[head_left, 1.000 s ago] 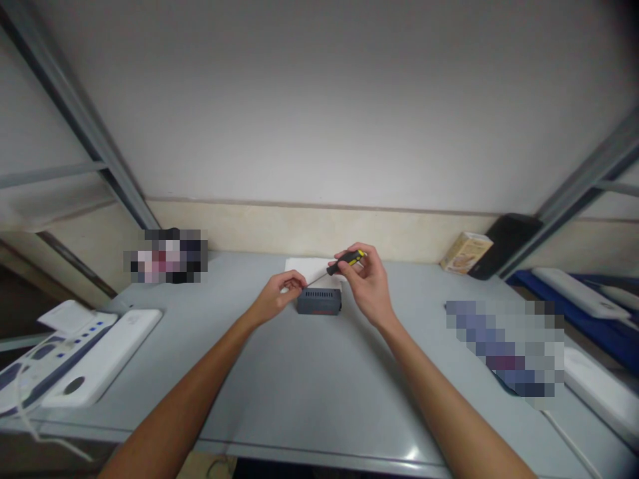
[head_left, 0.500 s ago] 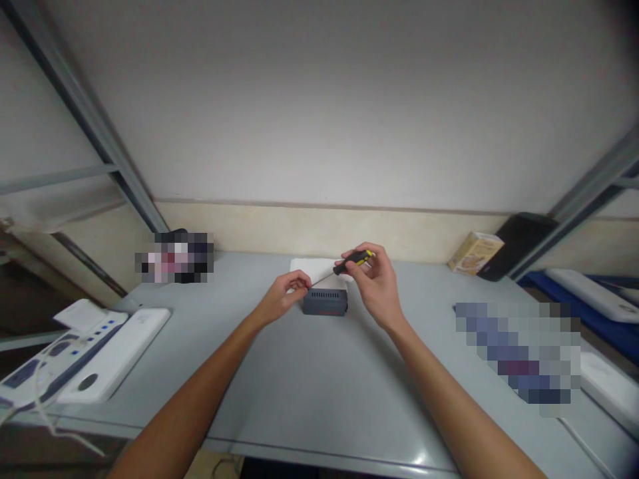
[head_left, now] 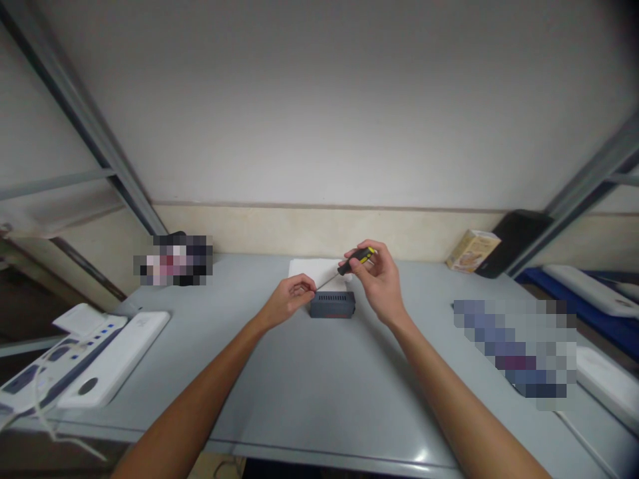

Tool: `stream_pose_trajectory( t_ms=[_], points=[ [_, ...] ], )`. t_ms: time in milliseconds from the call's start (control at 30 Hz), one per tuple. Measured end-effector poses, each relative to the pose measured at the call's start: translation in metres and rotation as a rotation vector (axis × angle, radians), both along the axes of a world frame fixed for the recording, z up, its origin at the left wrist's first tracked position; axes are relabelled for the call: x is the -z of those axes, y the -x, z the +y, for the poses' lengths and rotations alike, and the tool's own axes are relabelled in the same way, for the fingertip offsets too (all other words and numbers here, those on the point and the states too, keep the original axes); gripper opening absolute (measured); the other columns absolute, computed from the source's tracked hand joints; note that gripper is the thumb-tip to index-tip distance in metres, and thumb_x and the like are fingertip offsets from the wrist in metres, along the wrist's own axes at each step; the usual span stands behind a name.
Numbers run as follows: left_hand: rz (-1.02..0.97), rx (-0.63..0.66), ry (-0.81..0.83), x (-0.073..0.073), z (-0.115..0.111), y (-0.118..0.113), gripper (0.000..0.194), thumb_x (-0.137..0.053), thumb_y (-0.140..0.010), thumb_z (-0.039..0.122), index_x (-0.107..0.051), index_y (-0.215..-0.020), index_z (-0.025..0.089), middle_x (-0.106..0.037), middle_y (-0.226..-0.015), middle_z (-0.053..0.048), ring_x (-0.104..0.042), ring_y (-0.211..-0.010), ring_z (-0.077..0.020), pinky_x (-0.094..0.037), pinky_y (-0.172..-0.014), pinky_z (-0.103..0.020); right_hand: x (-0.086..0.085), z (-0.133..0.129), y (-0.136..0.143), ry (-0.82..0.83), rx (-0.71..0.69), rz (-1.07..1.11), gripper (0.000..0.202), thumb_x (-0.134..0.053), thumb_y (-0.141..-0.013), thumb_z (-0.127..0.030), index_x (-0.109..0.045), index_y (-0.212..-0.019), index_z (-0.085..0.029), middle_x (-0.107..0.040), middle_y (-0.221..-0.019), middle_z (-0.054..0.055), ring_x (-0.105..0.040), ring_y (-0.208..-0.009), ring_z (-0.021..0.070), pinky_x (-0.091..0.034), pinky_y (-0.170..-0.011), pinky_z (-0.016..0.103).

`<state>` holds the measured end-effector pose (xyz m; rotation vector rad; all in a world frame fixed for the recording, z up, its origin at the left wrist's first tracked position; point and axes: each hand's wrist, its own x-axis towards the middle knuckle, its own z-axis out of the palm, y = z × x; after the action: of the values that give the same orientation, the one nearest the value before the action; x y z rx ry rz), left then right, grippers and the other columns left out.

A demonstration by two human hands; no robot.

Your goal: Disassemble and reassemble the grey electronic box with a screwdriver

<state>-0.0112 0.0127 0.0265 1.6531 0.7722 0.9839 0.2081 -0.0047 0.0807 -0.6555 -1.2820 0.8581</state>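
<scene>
My right hand [head_left: 380, 283] is closed round the black and yellow handle of a screwdriver [head_left: 355, 260]. Its thin shaft slants down and left to the far left corner of a dark grey box [head_left: 332, 307] with a row of slots along its top. At that corner my left hand [head_left: 292, 298] has its thumb and fingers pinched together around the screwdriver's tip. Whatever lies between those fingertips is too small to make out. Behind the box, a white sheet [head_left: 304, 267] lies on the grey table [head_left: 299, 386], partly covered by my hands.
At the left lie a white power strip [head_left: 92, 342] with cables and a long white device [head_left: 117, 359]. A yellow box [head_left: 473, 251] and a black panel [head_left: 516, 243] lean at the back right. Blurred-out items sit on both sides. A wall [head_left: 324, 229] closes off the back.
The grey box has shifted a little to the right, and both hands with the screwdriver have moved the same way. The grips look unchanged.
</scene>
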Motion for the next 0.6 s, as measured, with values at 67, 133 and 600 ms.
stream_pose_trajectory(
  t_ms=[67,133,600],
  points=[
    [0.008,0.003,-0.003,-0.0008,-0.0020,-0.0023,0.025,-0.069,-0.085,0.037,-0.062,-0.092,0.014,-0.061,-0.083,-0.003,-0.057,-0.080,-0.0162,-0.041,-0.073,-0.026,-0.0011,-0.0001,-0.0040,0.004,0.016,0.006,0.032,-0.074,-0.085,-0.035,-0.054,-0.108,-0.027,-0.068,-0.095,0.001,-0.069,-0.076,0.0163,-0.060,-0.074,0.034],
    [0.017,0.000,-0.010,-0.0017,-0.0033,-0.0032,0.024,-0.069,-0.086,0.037,-0.062,-0.092,0.015,-0.061,-0.084,-0.003,-0.057,-0.080,-0.0164,-0.042,-0.073,-0.026,-0.0013,0.0002,-0.0067,0.019,0.030,0.010,0.033,-0.075,-0.085,-0.037,-0.054,-0.109,-0.027,-0.068,-0.094,0.001,-0.069,-0.075,0.0167,-0.060,-0.073,0.034],
    [0.049,-0.025,-0.032,-0.0001,-0.0048,-0.0030,0.024,-0.067,-0.088,0.037,-0.062,-0.095,0.015,-0.062,-0.084,-0.003,-0.058,-0.080,-0.0163,-0.044,-0.076,-0.028,0.0025,0.0023,-0.0036,-0.007,0.011,0.009,0.032,-0.073,-0.086,-0.037,-0.053,-0.109,-0.027,-0.067,-0.096,0.001,-0.070,-0.078,0.0155,-0.060,-0.076,0.034]
  ],
)
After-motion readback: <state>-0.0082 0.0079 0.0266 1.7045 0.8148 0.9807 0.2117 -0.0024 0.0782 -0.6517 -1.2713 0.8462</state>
